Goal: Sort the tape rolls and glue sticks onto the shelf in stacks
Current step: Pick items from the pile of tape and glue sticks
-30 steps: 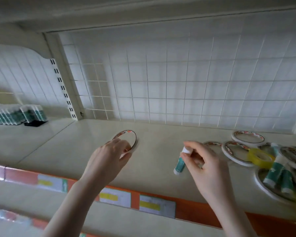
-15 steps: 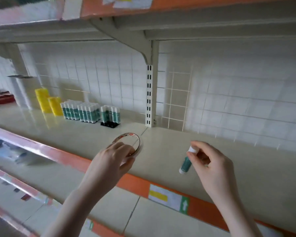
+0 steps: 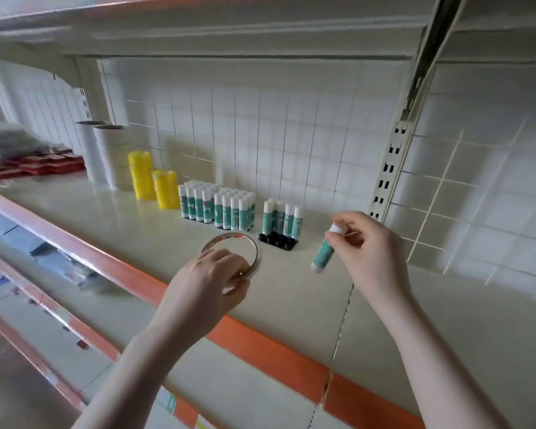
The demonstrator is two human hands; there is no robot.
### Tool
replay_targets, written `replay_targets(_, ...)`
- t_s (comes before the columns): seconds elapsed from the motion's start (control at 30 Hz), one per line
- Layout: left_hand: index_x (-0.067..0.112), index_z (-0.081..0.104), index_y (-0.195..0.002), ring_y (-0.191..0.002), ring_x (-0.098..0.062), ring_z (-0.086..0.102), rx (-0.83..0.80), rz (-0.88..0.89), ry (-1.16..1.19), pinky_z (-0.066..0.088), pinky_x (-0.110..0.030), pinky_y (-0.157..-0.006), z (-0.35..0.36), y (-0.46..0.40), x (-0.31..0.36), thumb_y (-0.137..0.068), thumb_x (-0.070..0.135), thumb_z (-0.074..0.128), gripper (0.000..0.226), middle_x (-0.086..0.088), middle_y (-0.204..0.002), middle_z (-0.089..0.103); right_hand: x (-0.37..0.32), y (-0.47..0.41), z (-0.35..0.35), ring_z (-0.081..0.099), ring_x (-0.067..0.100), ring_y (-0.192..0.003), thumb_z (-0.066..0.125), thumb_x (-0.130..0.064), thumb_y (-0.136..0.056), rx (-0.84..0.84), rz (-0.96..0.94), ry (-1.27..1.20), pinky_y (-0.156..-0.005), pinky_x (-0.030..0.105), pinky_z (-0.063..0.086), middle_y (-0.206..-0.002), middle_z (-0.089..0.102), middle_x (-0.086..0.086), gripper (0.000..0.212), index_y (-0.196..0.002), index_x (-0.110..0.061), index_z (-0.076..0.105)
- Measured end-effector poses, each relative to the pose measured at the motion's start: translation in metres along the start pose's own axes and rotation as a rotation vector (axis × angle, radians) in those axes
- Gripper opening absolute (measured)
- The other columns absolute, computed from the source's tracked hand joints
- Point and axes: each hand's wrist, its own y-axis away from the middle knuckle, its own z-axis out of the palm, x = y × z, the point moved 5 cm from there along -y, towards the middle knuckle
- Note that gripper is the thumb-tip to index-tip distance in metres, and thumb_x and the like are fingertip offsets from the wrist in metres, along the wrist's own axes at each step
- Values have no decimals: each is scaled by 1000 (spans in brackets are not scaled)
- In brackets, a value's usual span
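Left hand [image 3: 209, 281] is holding a tape roll [image 3: 231, 253] over the shelf [image 3: 291, 292], right hand [image 3: 364, 247] pinching a glue stick [image 3: 324, 253] by its cap. Rows of glue sticks [image 3: 218, 204] stand at the back, beside yellow tape stacks [image 3: 153, 182] and white ones [image 3: 106, 156].

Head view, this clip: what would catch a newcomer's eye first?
The two hands in the foreground: the left hand grips a clear tape roll and the right hand pinches a teal glue stick by its white cap, both above the shelf. Behind them, teal glue sticks stand in blocks, with yellow tape stacks to their left.
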Motion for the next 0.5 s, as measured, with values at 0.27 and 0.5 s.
replay_targets(0.27,20,62,-74,-62,-12,54,-9,-44,-47,42,-21,-53,18,-32,-65,-78,35,47,21,11,-68,55,18,-77,79,60,17,-75,69,-13,-79,-114,49,92,-74,29,45,-88,65,0,12,-90,-16,67)
replay_targets(0.5,20,62,-74,-63,-8,52,-22,-53,-43,43,-21,-53,33,-45,-100,-79,32,52,16,12,-68,55,41,-98,134,60,22,-81,67,-14,-79,-207,89,191,-72,28,43,-90,65,2,15,-94,-17,67)
